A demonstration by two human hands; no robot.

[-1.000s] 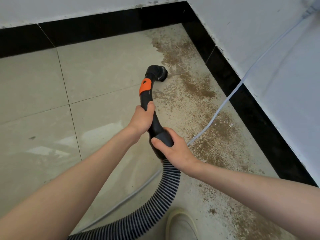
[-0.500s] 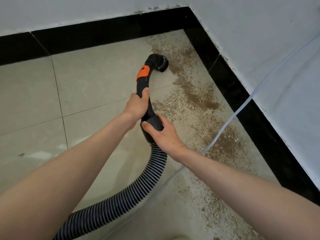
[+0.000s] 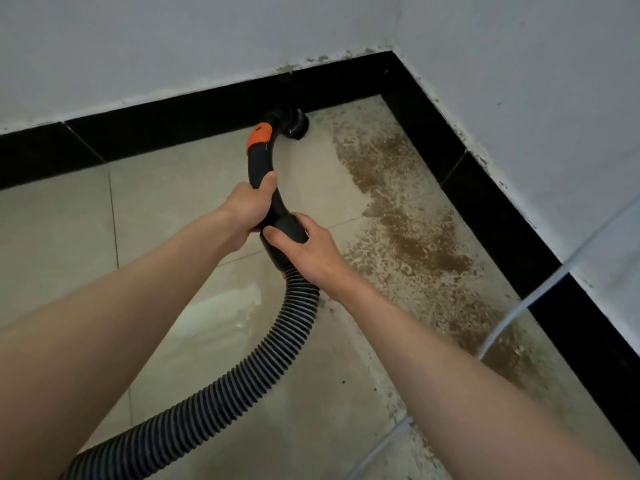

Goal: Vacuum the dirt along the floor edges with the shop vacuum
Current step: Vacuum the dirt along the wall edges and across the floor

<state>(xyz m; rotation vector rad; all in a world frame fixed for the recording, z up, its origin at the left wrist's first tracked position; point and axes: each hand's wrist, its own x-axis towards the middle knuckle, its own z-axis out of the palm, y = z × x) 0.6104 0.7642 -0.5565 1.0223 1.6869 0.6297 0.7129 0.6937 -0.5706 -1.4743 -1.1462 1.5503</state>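
Note:
The black vacuum wand (image 3: 265,168) with an orange collar curves toward the far wall. Its round brush nozzle (image 3: 292,123) touches the floor right at the black baseboard (image 3: 180,123). My left hand (image 3: 247,206) grips the wand's middle. Just behind it, my right hand (image 3: 304,249) grips the thick cuff where the ribbed grey hose (image 3: 242,382) joins. The hose trails back to the lower left. Brown dirt (image 3: 415,237) lies in a band on the floor along the right-hand baseboard, to the right of the nozzle.
Two white walls meet at a corner (image 3: 394,53) at the upper right, with black baseboard along both. A pale cable (image 3: 512,313) runs from the right wall down across the dirty floor. Beige floor tiles (image 3: 59,237) spread to the left.
The nozzle has moved forward from the open floor up to the far baseboard. Both hands went forward with the wand, and the strip behind the nozzle looks cleaner.

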